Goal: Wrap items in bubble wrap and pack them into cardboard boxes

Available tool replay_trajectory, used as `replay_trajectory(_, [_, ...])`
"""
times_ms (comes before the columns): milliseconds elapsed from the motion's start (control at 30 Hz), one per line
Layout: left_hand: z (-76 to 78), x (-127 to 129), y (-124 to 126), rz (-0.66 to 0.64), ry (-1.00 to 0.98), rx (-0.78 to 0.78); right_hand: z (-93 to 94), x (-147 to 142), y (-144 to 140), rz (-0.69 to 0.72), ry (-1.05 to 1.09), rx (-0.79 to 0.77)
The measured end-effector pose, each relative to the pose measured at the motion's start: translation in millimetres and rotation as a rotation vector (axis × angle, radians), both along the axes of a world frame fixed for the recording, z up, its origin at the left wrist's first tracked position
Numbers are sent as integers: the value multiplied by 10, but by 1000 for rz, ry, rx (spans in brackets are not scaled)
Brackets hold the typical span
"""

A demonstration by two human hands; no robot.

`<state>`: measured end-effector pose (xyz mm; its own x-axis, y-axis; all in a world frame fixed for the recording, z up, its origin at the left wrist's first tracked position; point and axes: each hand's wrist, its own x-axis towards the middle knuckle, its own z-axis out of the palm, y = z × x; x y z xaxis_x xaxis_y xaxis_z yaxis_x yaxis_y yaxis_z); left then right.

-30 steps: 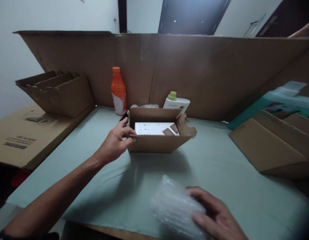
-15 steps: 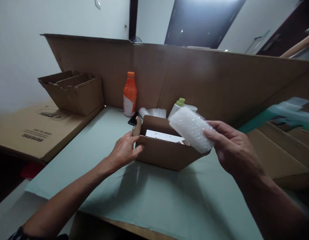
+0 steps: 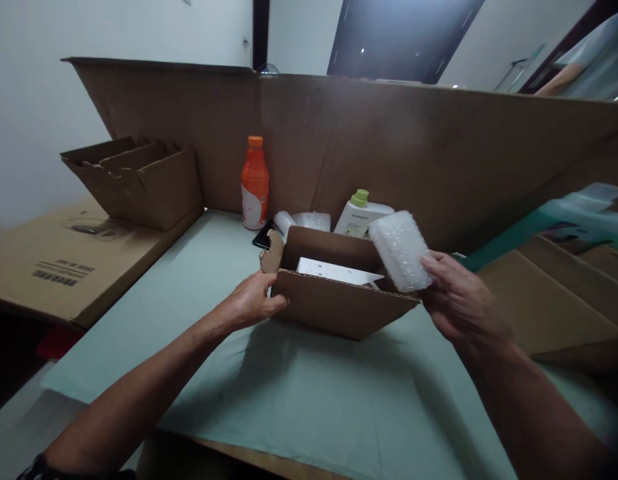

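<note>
A small open cardboard box (image 3: 333, 308) sits mid-table with a flat white item (image 3: 333, 272) inside it. My left hand (image 3: 251, 303) grips the box's front left corner. My right hand (image 3: 459, 300) holds a bubble-wrapped bundle (image 3: 399, 250) upright at the box's right end, just above its rim. Whether the bundle touches the box I cannot tell.
A tall cardboard wall (image 3: 389, 147) closes the back of the green table (image 3: 309, 400). An orange bottle (image 3: 254, 183), a white bottle with a green cap (image 3: 361, 213), loose bubble wrap (image 3: 303, 221) and a dark phone (image 3: 265, 235) stand behind the box. Empty cartons (image 3: 139, 180) lie left, flat cardboard (image 3: 553, 307) right.
My right hand lifted the bubble-wrapped bundle from the table's near edge up to the box's right end. My left hand shifted its hold to the box's front left corner.
</note>
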<state>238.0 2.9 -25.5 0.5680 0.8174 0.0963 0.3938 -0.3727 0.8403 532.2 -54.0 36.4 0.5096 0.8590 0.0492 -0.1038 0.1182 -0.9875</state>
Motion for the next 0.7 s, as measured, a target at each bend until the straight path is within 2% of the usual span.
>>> replay_trajectory(67, [1, 12, -18, 45, 40, 52, 107, 3, -38, -51, -58, 55])
replay_trajectory(133, [-11, 34, -47, 107, 45, 103, 246, -30, -59, -25, -182, 78])
replay_trajectory(267, [-48, 90, -91, 180, 44, 140, 481, -246, 120, 335, -498, -60])
replay_trajectory(367, [-72, 116, -115, 202, 81, 196, 538, -463, 489, 608, -635, -225])
replay_trajectory(467, [-116, 113, -151, 240, 74, 343, 561, -637, 895, 777, -891, -415])
replay_trajectory(567, [-183, 84, -195, 288, 9, 538, 649, -820, 1164, 820, -1184, -554])
replay_trajectory(700, [-255, 46, -227, 304, -37, 763, 810, -1253, 1274, 765, -1680, -581])
